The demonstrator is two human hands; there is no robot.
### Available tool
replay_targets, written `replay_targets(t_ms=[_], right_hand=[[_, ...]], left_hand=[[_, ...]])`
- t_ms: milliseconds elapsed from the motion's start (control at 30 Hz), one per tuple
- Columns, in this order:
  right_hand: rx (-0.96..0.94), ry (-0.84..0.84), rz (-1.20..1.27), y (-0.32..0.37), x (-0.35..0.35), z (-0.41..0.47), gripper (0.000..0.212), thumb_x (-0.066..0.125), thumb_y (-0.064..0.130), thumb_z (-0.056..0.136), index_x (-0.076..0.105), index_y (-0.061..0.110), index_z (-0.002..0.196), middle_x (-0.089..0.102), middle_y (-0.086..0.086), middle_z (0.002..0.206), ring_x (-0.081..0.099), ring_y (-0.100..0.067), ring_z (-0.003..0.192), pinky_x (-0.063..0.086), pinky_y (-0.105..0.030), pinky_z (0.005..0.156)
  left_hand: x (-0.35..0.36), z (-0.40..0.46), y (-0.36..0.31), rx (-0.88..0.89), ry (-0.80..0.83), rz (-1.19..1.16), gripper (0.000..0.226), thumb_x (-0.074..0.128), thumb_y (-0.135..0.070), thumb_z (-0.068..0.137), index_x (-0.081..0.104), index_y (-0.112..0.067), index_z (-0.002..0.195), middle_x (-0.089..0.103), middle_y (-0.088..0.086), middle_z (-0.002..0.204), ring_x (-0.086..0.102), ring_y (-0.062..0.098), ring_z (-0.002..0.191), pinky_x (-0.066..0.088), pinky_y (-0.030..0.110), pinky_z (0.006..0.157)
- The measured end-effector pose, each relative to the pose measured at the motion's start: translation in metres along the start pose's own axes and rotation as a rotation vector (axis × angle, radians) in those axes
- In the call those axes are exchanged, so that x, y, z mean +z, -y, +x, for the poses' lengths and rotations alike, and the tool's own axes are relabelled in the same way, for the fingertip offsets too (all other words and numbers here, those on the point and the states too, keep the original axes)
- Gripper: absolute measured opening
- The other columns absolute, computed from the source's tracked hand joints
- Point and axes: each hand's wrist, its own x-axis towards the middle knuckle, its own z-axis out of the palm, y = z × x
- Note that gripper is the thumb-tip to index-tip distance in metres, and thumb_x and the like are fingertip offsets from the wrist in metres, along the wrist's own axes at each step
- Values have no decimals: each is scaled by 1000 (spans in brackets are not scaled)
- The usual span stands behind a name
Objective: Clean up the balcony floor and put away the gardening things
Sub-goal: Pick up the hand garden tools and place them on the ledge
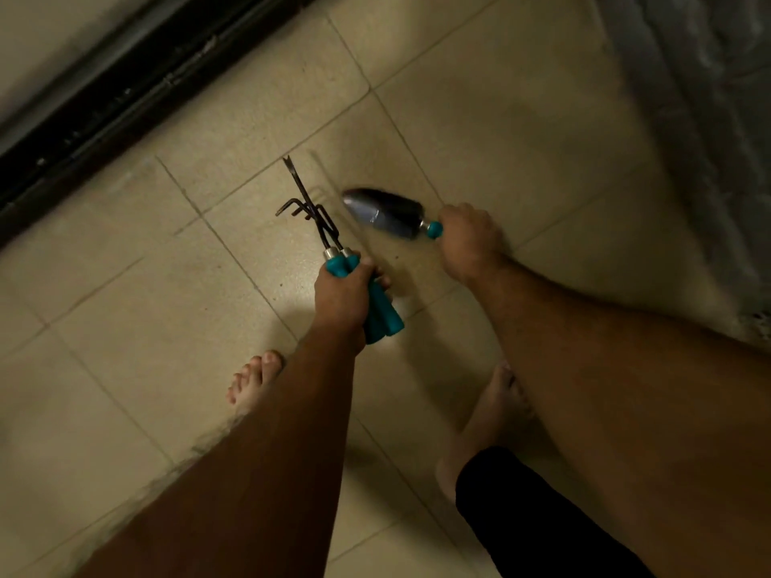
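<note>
Three tools (377, 302); two hands (469, 239).

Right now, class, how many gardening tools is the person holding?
3. The left hand grips two together: a forked weeder and a clawed rake. The right hand holds a trowel.

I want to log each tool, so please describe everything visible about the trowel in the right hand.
The trowel has a dark, shiny metal scoop blade, motion-blurred, with a rounded tip that points left. A short silvery neck joins it to a teal handle, of which only the front knob shows. The right hand grips the rest of the handle. The tool is held in the air above the beige tiled floor, touching nothing else.
</note>
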Motion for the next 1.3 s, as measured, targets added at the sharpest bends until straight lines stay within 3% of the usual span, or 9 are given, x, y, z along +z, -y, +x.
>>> replay_targets(t_ms=[200,300,400,533,633,733,900,1033,1300], right_hand=[[253,240,1049,26,-73,-85,20,51,19,100,59,13,116,67,-9,112,67,-21,101,55,-38,86],[235,256,1321,50,-154,-147,17,47,16,102,57,11,115,68,-7,113,68,-16,97,54,-33,77],[191,143,1329,71,-243,-198,20,48,15,100,59,11,116,69,-4,111,67,-16,97,53,-34,81],[97,11,1275,97,-375,-276,18,55,18,93,61,13,109,67,-8,108,64,-22,99,55,-40,87],[12,-85,1284,114,-485,-350,19,52,14,96,59,9,112,64,-8,107,61,-19,96,52,-31,79],[-84,-169,1280,129,-563,-411,18,52,19,94,60,13,110,65,-9,107,64,-20,97,54,-37,85],[-251,-275,1244,151,-630,-478,13,45,18,101,57,22,106,63,1,95,62,-14,90,48,-26,76],[-389,-200,1182,162,-655,-510,29,41,24,104,55,32,128,62,4,113,60,-15,107,47,-33,93],[-587,72,910,142,-685,-544,50,45,18,98,38,30,146,56,-5,131,56,-21,118,46,-48,104]], left_hand=[[6,-72,-38,54,-24,-35,24,68,-9,91,57,-16,112,69,8,109,68,22,99,56,42,89],[15,-145,-84,100,-4,-35,24,68,-11,91,60,-12,114,66,7,101,64,20,94,57,39,82],[26,-231,-144,166,75,-46,14,62,-9,95,60,-12,109,67,3,89,66,13,78,55,28,62],[30,-360,-234,258,186,-75,11,57,-3,95,59,-11,102,66,8,92,65,21,85,56,34,74],[23,-469,-300,324,275,-137,8,54,-6,99,59,-12,101,67,8,92,66,21,86,55,34,76],[14,-558,-346,400,377,-135,18,53,-19,102,57,-8,116,68,13,101,69,21,91,57,35,76],[-2,-651,-383,559,460,-81,27,61,-31,97,62,-5,107,68,19,100,69,29,94,57,45,90],[-13,-685,-396,576,423,-145,42,64,-38,94,60,-3,118,68,18,100,70,27,91,60,37,75],[-16,-721,-378,627,351,-372,28,63,-31,95,61,-9,112,66,12,88,69,22,80,57,34,64]])
